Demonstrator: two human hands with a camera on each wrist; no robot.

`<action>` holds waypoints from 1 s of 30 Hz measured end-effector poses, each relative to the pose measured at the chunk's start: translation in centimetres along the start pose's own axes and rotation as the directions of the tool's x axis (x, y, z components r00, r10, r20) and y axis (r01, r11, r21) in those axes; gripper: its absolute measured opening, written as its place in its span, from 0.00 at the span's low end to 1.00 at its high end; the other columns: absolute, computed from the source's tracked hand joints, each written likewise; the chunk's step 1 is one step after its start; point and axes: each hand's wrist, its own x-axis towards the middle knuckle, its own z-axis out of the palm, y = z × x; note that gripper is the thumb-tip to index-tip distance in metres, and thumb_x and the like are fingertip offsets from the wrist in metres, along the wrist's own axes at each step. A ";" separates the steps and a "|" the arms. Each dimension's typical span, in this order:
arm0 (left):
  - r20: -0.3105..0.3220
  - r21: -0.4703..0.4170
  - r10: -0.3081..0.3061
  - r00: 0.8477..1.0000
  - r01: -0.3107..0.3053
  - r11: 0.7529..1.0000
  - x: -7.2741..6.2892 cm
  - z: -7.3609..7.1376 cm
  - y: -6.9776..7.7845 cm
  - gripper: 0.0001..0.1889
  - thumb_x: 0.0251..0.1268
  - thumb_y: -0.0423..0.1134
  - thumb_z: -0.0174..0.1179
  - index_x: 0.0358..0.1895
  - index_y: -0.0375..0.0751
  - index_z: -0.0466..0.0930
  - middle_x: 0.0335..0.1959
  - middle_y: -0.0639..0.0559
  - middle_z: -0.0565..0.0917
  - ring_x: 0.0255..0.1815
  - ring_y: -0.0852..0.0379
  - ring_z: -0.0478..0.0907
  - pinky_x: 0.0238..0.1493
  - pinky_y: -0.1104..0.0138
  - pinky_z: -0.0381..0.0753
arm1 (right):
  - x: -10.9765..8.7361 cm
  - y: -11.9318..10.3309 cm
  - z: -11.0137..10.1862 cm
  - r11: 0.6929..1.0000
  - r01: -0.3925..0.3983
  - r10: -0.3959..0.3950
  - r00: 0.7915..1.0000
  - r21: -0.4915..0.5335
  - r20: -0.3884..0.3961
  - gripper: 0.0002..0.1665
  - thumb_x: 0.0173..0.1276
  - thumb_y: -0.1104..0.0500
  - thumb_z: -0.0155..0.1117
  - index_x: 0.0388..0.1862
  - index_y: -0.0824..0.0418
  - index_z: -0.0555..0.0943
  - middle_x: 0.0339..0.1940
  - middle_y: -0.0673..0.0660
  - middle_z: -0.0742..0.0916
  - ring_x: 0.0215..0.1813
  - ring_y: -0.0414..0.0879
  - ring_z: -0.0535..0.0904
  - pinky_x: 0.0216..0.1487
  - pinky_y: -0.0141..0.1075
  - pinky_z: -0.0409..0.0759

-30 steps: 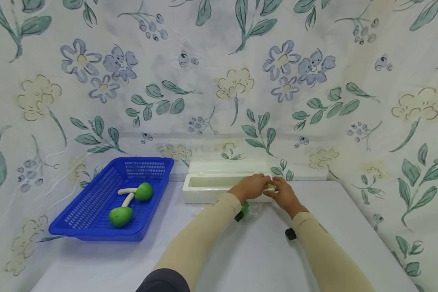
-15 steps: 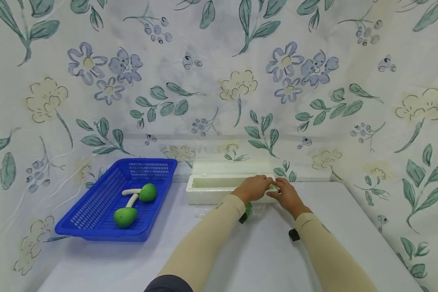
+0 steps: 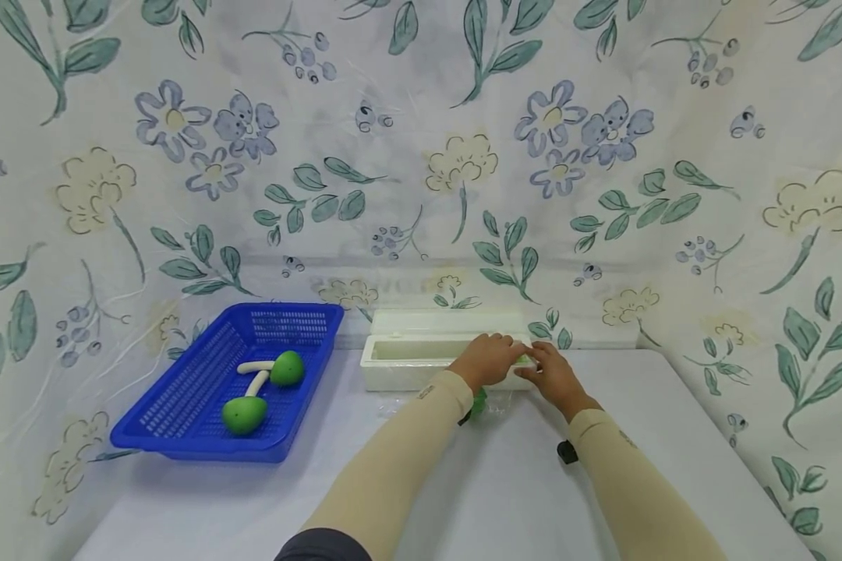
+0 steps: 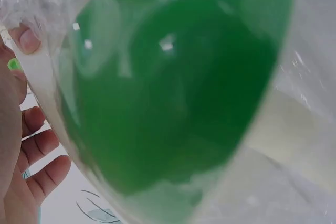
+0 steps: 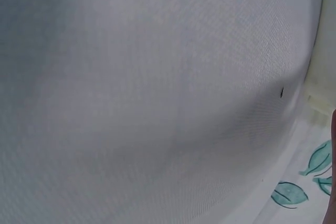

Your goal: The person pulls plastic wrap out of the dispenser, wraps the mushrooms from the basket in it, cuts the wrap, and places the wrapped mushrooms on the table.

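Observation:
A long white cling film box (image 3: 400, 379) stands at the back of the table with its lid raised behind. My left hand (image 3: 487, 360) grips its front edge near the right end. Right beside it, my right hand (image 3: 557, 379) pinches a small green piece (image 3: 522, 359) at that end, mostly covered by fingers. Clear film (image 3: 390, 405) hangs down the front of the box. Under the left wrist lies a green-capped toy mushroom (image 4: 173, 87) with a pale stem, film draped over it. The right wrist view shows mainly white tablecloth (image 5: 157, 87).
To the left, a blue plastic basket (image 3: 307, 389) holds two green-capped mushrooms (image 3: 244, 415) with white stems. Flowered sheeting (image 3: 421, 234) rises behind the box. Small black wrist cameras sit under both forearms, the right one (image 3: 567, 452) showing near the tabletop.
The head view has shifted slightly, so everything sits a little further right in it. Both hands stay at the box's right end, with only small finger movements.

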 end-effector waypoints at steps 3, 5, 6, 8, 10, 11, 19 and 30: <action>-0.009 0.020 0.004 1.000 -0.003 1.000 -0.7 -0.1 -0.4 0.21 0.73 0.43 0.55 0.66 0.56 0.69 0.54 0.55 0.80 0.56 0.56 0.75 0.58 0.61 0.72 | 0.0 -0.4 0.2 1.000 -0.005 0.005 1.000 0.002 0.013 0.37 0.67 0.48 0.65 0.70 0.63 0.69 0.72 0.64 0.65 0.57 0.62 0.74 0.54 0.53 0.74; -0.014 0.040 0.008 1.000 -0.007 0.999 -1.2 -0.2 -0.8 0.19 0.72 0.42 0.56 0.65 0.55 0.70 0.52 0.55 0.80 0.54 0.56 0.76 0.55 0.61 0.74 | 0.0 -0.6 0.2 1.000 0.000 0.000 1.000 0.001 0.020 0.38 0.68 0.48 0.65 0.70 0.65 0.68 0.72 0.65 0.65 0.58 0.63 0.73 0.55 0.53 0.74; -0.019 0.052 0.010 1.000 -0.009 0.999 -1.5 -0.2 -1.0 0.19 0.72 0.42 0.56 0.63 0.55 0.71 0.52 0.55 0.80 0.53 0.56 0.76 0.54 0.61 0.74 | 0.0 -0.7 0.2 1.000 0.002 -0.002 1.000 -0.001 0.023 0.38 0.68 0.48 0.65 0.71 0.65 0.67 0.72 0.65 0.65 0.58 0.63 0.73 0.55 0.53 0.74; -0.023 0.074 0.016 1.000 -0.014 0.997 -2.0 -0.1 -1.6 0.17 0.72 0.41 0.56 0.62 0.54 0.72 0.50 0.55 0.80 0.50 0.56 0.76 0.52 0.61 0.75 | 0.0 -0.7 0.1 1.000 0.006 -0.006 1.000 -0.013 0.018 0.39 0.68 0.48 0.65 0.71 0.65 0.67 0.72 0.64 0.65 0.58 0.62 0.73 0.55 0.53 0.74; -0.023 0.080 0.019 1.000 -0.017 0.997 -2.5 -0.1 -2.1 0.17 0.73 0.40 0.55 0.61 0.54 0.72 0.50 0.55 0.80 0.50 0.55 0.76 0.52 0.61 0.74 | 0.0 -0.6 0.1 1.000 0.007 -0.006 1.000 -0.024 0.008 0.39 0.68 0.48 0.64 0.71 0.65 0.67 0.72 0.64 0.65 0.58 0.61 0.73 0.55 0.53 0.74; -0.021 0.077 0.021 1.000 -0.019 0.997 -2.8 -0.1 -2.4 0.16 0.73 0.40 0.55 0.61 0.54 0.72 0.51 0.54 0.80 0.51 0.55 0.76 0.53 0.61 0.74 | 0.0 -0.6 0.1 1.000 -0.001 0.001 1.000 -0.026 0.006 0.39 0.68 0.48 0.65 0.71 0.65 0.66 0.72 0.64 0.65 0.58 0.61 0.73 0.56 0.52 0.74; 0.028 0.059 0.010 1.000 -0.011 0.998 -4.9 -0.2 -4.3 0.18 0.73 0.39 0.55 0.63 0.54 0.71 0.51 0.54 0.80 0.51 0.55 0.75 0.55 0.62 0.73 | -0.1 -0.7 -0.1 1.000 -0.022 0.022 1.000 -0.015 0.021 0.41 0.67 0.46 0.65 0.72 0.65 0.65 0.73 0.63 0.64 0.59 0.61 0.73 0.56 0.52 0.74; 0.009 0.108 -0.012 1.000 0.011 0.994 -8.3 0.6 -7.0 0.17 0.73 0.36 0.54 0.61 0.54 0.73 0.48 0.53 0.80 0.47 0.54 0.76 0.49 0.62 0.75 | -0.5 -0.3 0.1 1.000 -0.002 0.002 1.000 0.010 0.025 0.41 0.68 0.46 0.64 0.73 0.66 0.63 0.73 0.64 0.62 0.60 0.63 0.71 0.57 0.54 0.73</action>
